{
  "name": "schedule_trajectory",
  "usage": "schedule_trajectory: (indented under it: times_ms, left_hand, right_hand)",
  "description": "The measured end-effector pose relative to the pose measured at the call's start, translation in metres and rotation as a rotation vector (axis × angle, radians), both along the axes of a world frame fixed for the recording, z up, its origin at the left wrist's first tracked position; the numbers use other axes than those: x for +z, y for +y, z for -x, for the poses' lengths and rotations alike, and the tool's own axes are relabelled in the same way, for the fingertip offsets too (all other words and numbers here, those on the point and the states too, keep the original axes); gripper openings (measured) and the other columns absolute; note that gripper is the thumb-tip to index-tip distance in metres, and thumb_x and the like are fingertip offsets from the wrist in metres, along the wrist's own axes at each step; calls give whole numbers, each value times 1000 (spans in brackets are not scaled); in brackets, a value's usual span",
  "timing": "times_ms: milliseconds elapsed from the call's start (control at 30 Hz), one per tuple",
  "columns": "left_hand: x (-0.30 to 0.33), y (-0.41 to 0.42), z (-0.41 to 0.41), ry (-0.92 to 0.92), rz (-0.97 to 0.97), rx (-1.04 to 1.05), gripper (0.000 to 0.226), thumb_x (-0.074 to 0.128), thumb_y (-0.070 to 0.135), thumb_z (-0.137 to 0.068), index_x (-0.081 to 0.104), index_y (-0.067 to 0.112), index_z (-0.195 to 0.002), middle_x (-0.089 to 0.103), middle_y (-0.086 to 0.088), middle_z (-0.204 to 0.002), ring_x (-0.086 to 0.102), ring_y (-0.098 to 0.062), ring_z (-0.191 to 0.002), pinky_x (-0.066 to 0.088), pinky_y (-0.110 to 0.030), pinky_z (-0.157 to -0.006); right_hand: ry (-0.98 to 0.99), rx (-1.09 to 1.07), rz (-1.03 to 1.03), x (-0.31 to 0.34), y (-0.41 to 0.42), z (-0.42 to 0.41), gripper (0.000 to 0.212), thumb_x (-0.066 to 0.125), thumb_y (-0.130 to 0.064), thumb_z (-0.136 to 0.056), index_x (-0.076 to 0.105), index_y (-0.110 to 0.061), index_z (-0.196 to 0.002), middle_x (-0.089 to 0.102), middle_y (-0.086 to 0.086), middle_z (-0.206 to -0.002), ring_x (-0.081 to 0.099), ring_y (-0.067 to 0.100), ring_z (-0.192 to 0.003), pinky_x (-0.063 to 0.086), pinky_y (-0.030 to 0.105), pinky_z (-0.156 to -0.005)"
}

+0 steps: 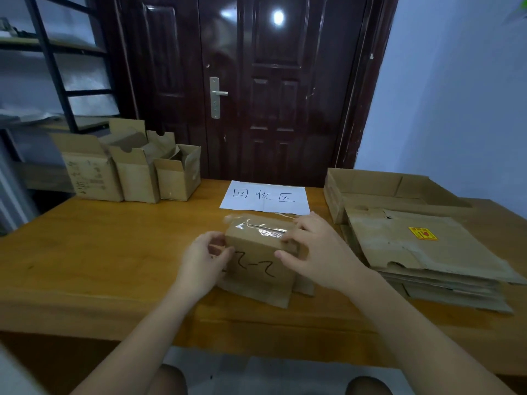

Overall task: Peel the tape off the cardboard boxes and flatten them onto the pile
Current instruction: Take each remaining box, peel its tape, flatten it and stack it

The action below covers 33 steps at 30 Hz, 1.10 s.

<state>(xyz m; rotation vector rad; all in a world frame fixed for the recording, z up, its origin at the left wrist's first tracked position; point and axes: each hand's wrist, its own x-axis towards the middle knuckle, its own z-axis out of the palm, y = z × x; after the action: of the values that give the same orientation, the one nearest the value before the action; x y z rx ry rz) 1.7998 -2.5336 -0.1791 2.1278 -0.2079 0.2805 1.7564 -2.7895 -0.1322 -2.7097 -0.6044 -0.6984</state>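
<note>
three open cardboard boxes [134,169] are counted, one taped box [261,240], one pile of flattened cardboard [422,249], one paper sign [265,197], two hands [204,258].

Both hands [205,258] on taped box [258,252]

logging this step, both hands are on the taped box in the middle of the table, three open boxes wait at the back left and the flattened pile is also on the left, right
Not quite. The head view shows the flattened pile on the right side of the table, not the left. The rest holds: the left hand and right hand are on the taped box, and the three open boxes wait at the back left.
</note>
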Motion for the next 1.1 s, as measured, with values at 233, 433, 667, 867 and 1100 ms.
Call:
schedule_trajectory:
  times_ms: [233, 433, 667, 867, 1100]
  left_hand:
    - [31, -9, -5, 10, -316, 53, 40, 37, 52, -103, 62, 23, -93, 66, 5, -87, 62, -16, -81, 54, -41, -72]
    - [45, -25, -22, 42, -307, -212, 40, 55, 52, -101, 52, 29, -133, 65, 11, -112, 61, -10, -100, 47, -28, -80]
    - [60, -38, -40, 83, -363, -485, 40, 59, 39, -103, 53, 26, -140, 63, 11, -131, 58, -6, -120, 47, -29, -102]
    - [54, -51, -31, -167, -599, -122, 43, 55, 54, -99, 53, 28, -133, 61, 9, -128, 54, -16, -120, 41, -39, -98]
    - [45, -53, -22, -395, -622, -7, 29, 47, 45, -104, 56, 28, -126, 63, 9, -116, 56, -18, -107, 40, -34, -85]
  right_hand:
    - [48, 67, -17, 4, 22, 15, 52, 47, -66, -89, 73, -26, -109, 52, -12, -96, 44, 5, -91, 41, 16, -71]
    - [106, 159, -277, 14, 34, 4, 17, 66, -37, -94, 77, -30, -104, 62, -17, -98, 60, 6, -91, 54, 25, -75]
    - [243, -146, -82, 22, 32, -48, 33, 55, -32, -102, 61, -32, -134, 59, -6, -124, 53, 15, -117, 50, 35, -93]
    - [106, -195, -178, 16, 46, -54, 12, 54, -22, -102, 63, -24, -110, 61, -7, -111, 52, 15, -108, 43, 31, -82]
    - [89, -127, -171, 17, 43, -43, 19, 47, -21, -106, 59, -22, -120, 69, -4, -111, 51, 20, -107, 40, 40, -90]
